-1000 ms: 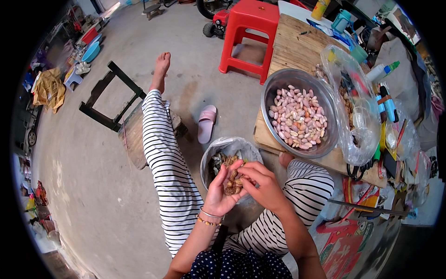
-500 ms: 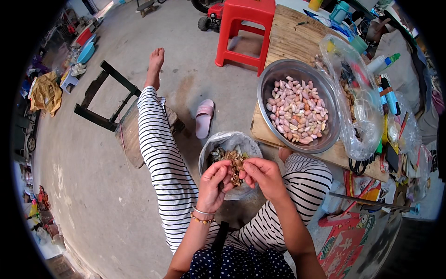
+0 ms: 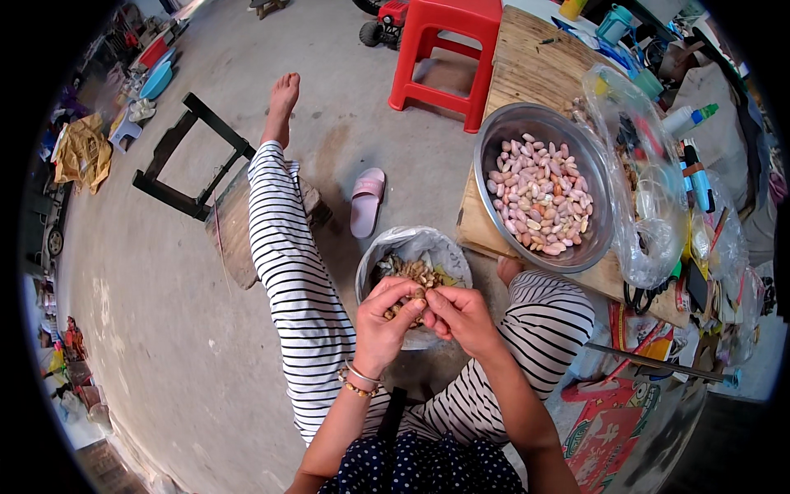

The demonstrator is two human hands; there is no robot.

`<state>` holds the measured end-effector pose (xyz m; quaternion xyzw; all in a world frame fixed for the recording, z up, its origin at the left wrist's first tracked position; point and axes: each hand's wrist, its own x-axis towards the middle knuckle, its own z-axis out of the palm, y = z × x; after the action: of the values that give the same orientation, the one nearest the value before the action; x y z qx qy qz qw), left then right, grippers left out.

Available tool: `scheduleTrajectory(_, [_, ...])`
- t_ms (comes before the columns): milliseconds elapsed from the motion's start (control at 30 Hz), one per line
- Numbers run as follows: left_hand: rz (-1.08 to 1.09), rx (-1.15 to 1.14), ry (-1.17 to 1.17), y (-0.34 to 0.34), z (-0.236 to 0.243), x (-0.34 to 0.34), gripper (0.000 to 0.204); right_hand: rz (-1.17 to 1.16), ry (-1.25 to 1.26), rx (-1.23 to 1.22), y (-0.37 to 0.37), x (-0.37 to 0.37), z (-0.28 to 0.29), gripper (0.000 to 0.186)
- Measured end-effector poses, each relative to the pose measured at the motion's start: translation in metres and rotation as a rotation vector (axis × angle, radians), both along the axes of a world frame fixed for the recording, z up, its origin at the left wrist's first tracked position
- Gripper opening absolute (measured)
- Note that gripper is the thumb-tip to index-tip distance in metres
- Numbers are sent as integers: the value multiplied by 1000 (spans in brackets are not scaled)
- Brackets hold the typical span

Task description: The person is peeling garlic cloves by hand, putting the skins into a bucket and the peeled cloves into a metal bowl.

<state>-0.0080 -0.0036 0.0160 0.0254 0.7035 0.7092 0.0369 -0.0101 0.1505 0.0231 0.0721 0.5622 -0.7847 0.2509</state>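
Note:
My left hand (image 3: 387, 323) and my right hand (image 3: 466, 319) meet fingertip to fingertip between my knees. A brownish peanut in its shell (image 3: 420, 293) is pinched between the left thumb and fingers, and the right thumb and fingertips press against its side. Below them stands a bin with a pale plastic liner (image 3: 457, 262), partly filled with peanut shells (image 3: 420, 270); my hands hide its near part. Up to the right, a metal bowl (image 3: 487, 216) holds many pinkish shelled peanuts (image 3: 539, 193).
The bowl rests on a wooden table (image 3: 527, 49) beside a clear plastic bag (image 3: 650, 222) and cluttered bottles and tools. A red stool (image 3: 448, 95) stands beyond. My left leg lies over a low wooden chair (image 3: 239, 239). A pink slipper (image 3: 367, 203) lies on the floor.
My hands have come closer together, the left fingers now curled around a peanut in its shell. The view has shifted slightly, so the bowl and stool appear further right.

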Motion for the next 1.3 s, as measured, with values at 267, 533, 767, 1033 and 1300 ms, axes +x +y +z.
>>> scheduleTrajectory(267, [-5, 400, -216, 6, 9, 3, 12, -8, -89, -119, 4, 0, 1, 28])
scheduleTrajectory(533, [65, 270, -197, 13, 6, 7, 9, 34, -44, -97, 7, 2, -3, 28])
scheduleTrajectory(767, [45, -38, 6, 14, 0, 8, 6, -19, 27, 126, 4, 0, 1, 31])
scheduleTrajectory(1033, [32, 173, -189, 17, -10, 12, 5, 19, -16, 126, 5, 1, -6, 27])
scheduleTrajectory(1300, [34, 476, -368, 12, -23, 10, 12, 18, 51, 108, 3, 3, -5, 24])
